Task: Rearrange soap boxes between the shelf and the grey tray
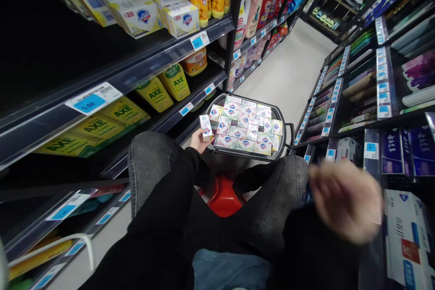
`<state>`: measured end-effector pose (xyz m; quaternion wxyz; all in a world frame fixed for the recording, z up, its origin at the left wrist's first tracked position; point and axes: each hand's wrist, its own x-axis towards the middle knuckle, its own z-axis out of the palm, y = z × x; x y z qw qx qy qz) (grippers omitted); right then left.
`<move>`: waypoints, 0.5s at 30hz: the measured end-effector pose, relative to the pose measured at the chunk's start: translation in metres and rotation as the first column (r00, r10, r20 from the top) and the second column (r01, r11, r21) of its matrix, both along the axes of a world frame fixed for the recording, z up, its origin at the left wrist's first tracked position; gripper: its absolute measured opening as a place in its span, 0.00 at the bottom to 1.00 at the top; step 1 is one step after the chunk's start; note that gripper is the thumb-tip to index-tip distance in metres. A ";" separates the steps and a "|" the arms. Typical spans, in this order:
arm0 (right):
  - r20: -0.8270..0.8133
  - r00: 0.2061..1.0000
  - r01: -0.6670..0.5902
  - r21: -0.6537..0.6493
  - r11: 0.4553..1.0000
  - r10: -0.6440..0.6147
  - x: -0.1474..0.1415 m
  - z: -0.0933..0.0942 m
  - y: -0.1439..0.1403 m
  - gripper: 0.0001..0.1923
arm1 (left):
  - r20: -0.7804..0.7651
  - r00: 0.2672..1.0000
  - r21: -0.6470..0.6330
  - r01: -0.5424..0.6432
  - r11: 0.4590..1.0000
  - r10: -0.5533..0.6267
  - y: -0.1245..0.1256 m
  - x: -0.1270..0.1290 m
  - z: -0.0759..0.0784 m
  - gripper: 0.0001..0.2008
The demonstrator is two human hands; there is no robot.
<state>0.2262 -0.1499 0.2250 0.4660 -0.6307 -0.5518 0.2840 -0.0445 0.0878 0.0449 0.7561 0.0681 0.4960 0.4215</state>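
My left hand [199, 140] reaches forward past my knee and grips a small white soap box [205, 128], held upright at the left rim of a dark basket [283, 138]. The basket sits on the floor in front of me and is packed with several similar soap boxes [248, 127]. My right hand [345, 199] is close to the camera at the right and blurred; its fingers look loosely spread and nothing shows in it. I am seated on a red stool [224, 199], knees apart.
Shop shelves line the left with soap boxes [142, 13] on top and yellow AXE bottles [154, 93] below. More shelving [384, 90] stands on the right. A pale aisle floor [292, 72] runs ahead between them.
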 end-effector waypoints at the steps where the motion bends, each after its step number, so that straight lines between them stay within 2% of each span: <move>1: 0.059 0.995 0.086 -0.133 0.987 -0.079 0.017 -0.017 0.029 0.15 | 0.002 1.000 -0.001 -0.006 1.000 0.006 0.000 -0.001 0.001 0.13; 2: 0.163 0.974 0.201 -0.310 0.929 -0.157 0.034 -0.035 0.058 0.14 | 0.006 1.000 -0.002 -0.011 1.000 0.011 0.000 -0.001 0.002 0.14; 3: 0.292 0.935 0.326 -0.483 0.813 -0.202 0.049 -0.054 0.083 0.13 | 0.011 1.000 -0.006 -0.013 1.000 0.013 0.000 -0.001 0.003 0.14; 4: 0.465 0.865 0.475 -0.644 0.600 -0.186 0.062 -0.074 0.104 0.13 | 0.018 1.000 -0.012 -0.011 1.000 0.011 0.000 -0.002 0.004 0.14; 5: 0.519 0.840 0.519 -0.687 0.509 -0.156 0.072 -0.094 0.120 0.13 | 0.025 1.000 -0.019 -0.006 1.000 0.007 0.000 -0.002 0.004 0.15; 6: 0.552 0.823 0.547 -0.706 0.450 -0.134 0.078 -0.113 0.131 0.14 | 0.032 0.999 -0.026 0.000 1.000 0.001 -0.001 -0.002 0.004 0.15; 7: 0.580 0.807 0.569 -0.713 0.410 -0.111 0.081 -0.131 0.136 0.15 | 0.034 0.999 -0.035 0.003 0.999 -0.001 -0.001 -0.001 0.004 0.15; 10: 0.621 0.779 0.604 -0.707 0.367 -0.086 0.080 -0.171 0.133 0.23 | 0.033 0.999 -0.051 0.000 0.999 0.002 -0.001 0.000 0.005 0.15; 13: 0.643 0.763 0.624 -0.707 0.333 -0.064 0.079 -0.193 0.125 0.28 | 0.047 0.999 -0.047 0.002 0.999 0.001 0.000 0.002 0.006 0.15; 15: 0.653 0.756 0.629 -0.703 0.332 -0.050 0.081 -0.202 0.124 0.27 | 0.061 0.998 -0.037 0.013 0.999 -0.010 0.001 0.004 0.006 0.15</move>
